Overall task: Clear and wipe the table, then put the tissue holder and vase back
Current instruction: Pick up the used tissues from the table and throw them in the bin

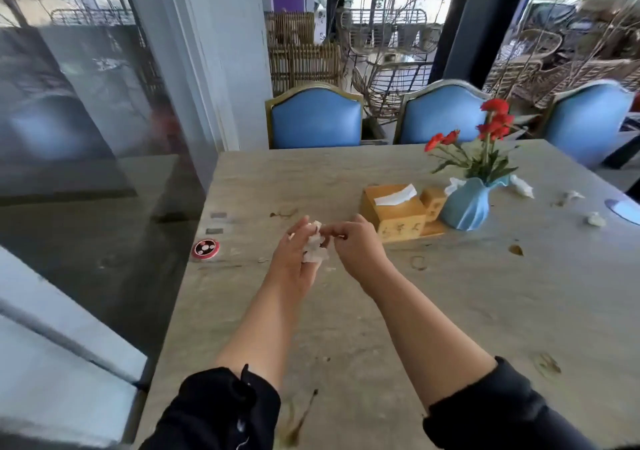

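My left hand (294, 259) holds a bunch of crumpled white tissue (314, 247) above the grey stone table (415, 311). My right hand (353, 245) is right beside it, its fingertips pinched at the top of the same wad. Behind my right hand stands the wooden tissue holder (398, 212) with a white tissue sticking out. The blue vase (465, 207) with red flowers stands right next to the holder on its right. Several crumpled tissue scraps (523, 186) lie on the table to the right of the vase.
A round red and black button (205, 248) lies near the table's left edge. Brown stains and ring marks (418, 262) dot the tabletop. Three blue chairs (315, 117) stand along the far side. A glass wall runs along the left. A blue plate rim (623, 210) shows at the right edge.
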Demonstrator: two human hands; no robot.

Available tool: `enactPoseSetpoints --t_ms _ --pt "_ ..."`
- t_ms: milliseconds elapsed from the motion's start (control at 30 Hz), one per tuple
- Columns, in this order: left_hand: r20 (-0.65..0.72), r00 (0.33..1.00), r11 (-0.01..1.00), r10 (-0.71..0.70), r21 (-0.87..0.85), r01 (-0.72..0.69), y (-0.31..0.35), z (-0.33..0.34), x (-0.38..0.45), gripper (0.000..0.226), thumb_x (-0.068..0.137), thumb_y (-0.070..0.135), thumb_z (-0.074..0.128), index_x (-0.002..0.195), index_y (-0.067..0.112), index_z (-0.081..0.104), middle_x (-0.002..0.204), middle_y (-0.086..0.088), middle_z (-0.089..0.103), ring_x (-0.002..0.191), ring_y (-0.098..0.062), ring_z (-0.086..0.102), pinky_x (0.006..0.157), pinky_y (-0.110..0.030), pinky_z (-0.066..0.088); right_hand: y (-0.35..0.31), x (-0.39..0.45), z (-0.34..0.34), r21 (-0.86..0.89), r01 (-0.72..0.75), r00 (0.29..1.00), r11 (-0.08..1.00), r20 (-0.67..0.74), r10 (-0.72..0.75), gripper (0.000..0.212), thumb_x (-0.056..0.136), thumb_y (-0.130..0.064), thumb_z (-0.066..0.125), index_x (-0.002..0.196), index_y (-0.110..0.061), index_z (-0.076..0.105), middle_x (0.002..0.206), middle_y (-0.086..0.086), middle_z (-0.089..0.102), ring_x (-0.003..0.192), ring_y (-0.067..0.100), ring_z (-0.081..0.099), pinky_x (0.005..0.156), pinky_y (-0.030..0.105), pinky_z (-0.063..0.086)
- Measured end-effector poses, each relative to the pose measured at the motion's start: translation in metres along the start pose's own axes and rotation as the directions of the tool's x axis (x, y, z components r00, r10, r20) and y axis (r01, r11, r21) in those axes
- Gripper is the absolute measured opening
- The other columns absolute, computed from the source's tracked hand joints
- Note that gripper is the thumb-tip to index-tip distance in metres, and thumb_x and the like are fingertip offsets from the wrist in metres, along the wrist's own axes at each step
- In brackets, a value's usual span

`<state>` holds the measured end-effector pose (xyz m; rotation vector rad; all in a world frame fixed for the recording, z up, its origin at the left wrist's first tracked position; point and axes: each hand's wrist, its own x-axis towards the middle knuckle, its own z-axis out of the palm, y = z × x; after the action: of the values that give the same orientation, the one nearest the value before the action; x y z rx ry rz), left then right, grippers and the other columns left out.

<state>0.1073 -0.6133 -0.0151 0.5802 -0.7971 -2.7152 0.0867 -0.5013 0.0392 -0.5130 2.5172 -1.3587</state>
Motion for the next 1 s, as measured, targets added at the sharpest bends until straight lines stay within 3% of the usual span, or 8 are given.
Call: enactPoseSetpoints --t_ms 200,300,400,500,667,800,900,1000 --pt "-0.036 0.999 0.99 -0.027 0.139 0.031 -0.07 0.049 -0.103 0.018 0.091 0.004 0.056 0.092 0.022 0.055 0.068 -0.002 0.067 0.052 -0.011 0.062 0.049 -0.023 0.047 0.034 -0.128 -0.082 0.285 -0.142 0.98 0.948 -0.092 0.174 0.04 0.091 -0.005 0.041 0.094 -0.032 0.071 0.101 -0.006 0.067 0.086 0.011 0.055 0.069 0.024 0.044" --pt "-0.002 0.999 0.984 -0.033 0.174 0.033 -0.107 0.079 -0.148 0.016 0.089 0.006 0.058 0.093 0.021 0.057 0.071 -0.002 0.068 0.056 -0.012 0.063 0.05 -0.023 0.049 0.059 -0.177 -0.119 0.465 -0.169 0.958 0.869 -0.129 0.256 0.028 0.098 -0.019 0.044 0.115 -0.031 0.063 0.115 -0.007 0.062 0.108 0.011 0.053 0.089 0.027 0.044" --pt "0.086 0.996 0.947 0.002 0.32 -0.03 -0.145 0.108 -0.183 0.03 0.078 0.01 0.066 0.106 0.017 0.056 0.09 -0.005 0.063 0.065 -0.012 0.064 0.049 -0.019 0.047 0.083 -0.206 -0.149 0.789 -0.191 0.937 0.584 -0.032 0.349 0.042 0.099 -0.038 0.044 0.139 -0.026 0.047 0.141 -0.001 0.05 0.13 0.019 0.044 0.113 0.038 0.031" --pt "0.193 0.976 0.814 0.104 0.548 -0.195 -0.184 0.14 -0.212 0.025 0.081 0.01 0.069 0.102 0.022 0.063 0.104 -0.003 0.068 0.089 -0.016 0.067 0.071 -0.024 0.052 0.1 -0.218 -0.178 0.933 -0.186 0.93 0.309 0.065 0.361 0.052 0.101 -0.045 0.035 0.146 -0.021 0.036 0.151 0.007 0.038 0.139 0.029 0.036 0.113 0.04 0.029" --pt "0.368 0.912 0.622 0.183 0.675 -0.397 -0.237 0.189 -0.22 0.021 0.082 0.014 0.07 0.101 0.021 0.065 0.098 0.008 0.071 0.083 -0.001 0.066 0.068 -0.014 0.051 0.121 -0.215 -0.23 0.966 -0.129 0.935 0.225 0.043 0.351 0.056 0.103 -0.043 0.024 0.144 -0.007 0.039 0.146 0.02 0.043 0.131 0.037 0.044 0.085 0.027 0.048" --pt "0.558 0.806 0.395 0.196 0.708 -0.586 -0.275 0.22 -0.188 0.022 0.082 0.02 0.068 0.102 0.028 0.065 0.107 0.008 0.068 0.098 -0.008 0.063 0.092 -0.036 0.051 0.153 -0.196 -0.277 0.991 -0.128 0.942 0.038 0.109 0.318 0.061 0.101 -0.05 0.021 0.132 -0.007 0.052 0.124 0.017 0.061 0.115 0.028 0.056 0.101 0.037 0.04" --pt "0.65 0.746 0.248 0.143 0.706 -0.663 -0.303 0.248 -0.156 0.033 0.092 0.036 0.053 0.125 0.033 0.058 0.126 0.012 0.059 0.122 -0.007 0.051 0.113 -0.042 0.03 0.181 -0.169 -0.313 0.994 -0.11 0.948 0.018 0.099 0.304 0.064 0.101 -0.05 0.019 0.14 -0.007 0.045 0.128 0.017 0.059 0.119 0.027 0.054 0.107 0.036 0.034" --pt "0.63 0.776 0.174 0.036 0.761 -0.625 -0.334 0.295 -0.126 0.046 0.098 0.051 0.022 0.141 0.042 0.039 0.14 0.043 0.024 0.142 0.006 0.01 0.113 -0.044 -0.022 0.213 -0.134 -0.357 0.997 -0.079 0.95 0.025 0.068 0.304 0.059 0.101 -0.05 0.017 0.142 -0.016 0.043 0.14 0.013 0.052 0.13 0.027 0.048 0.115 0.04 0.028"
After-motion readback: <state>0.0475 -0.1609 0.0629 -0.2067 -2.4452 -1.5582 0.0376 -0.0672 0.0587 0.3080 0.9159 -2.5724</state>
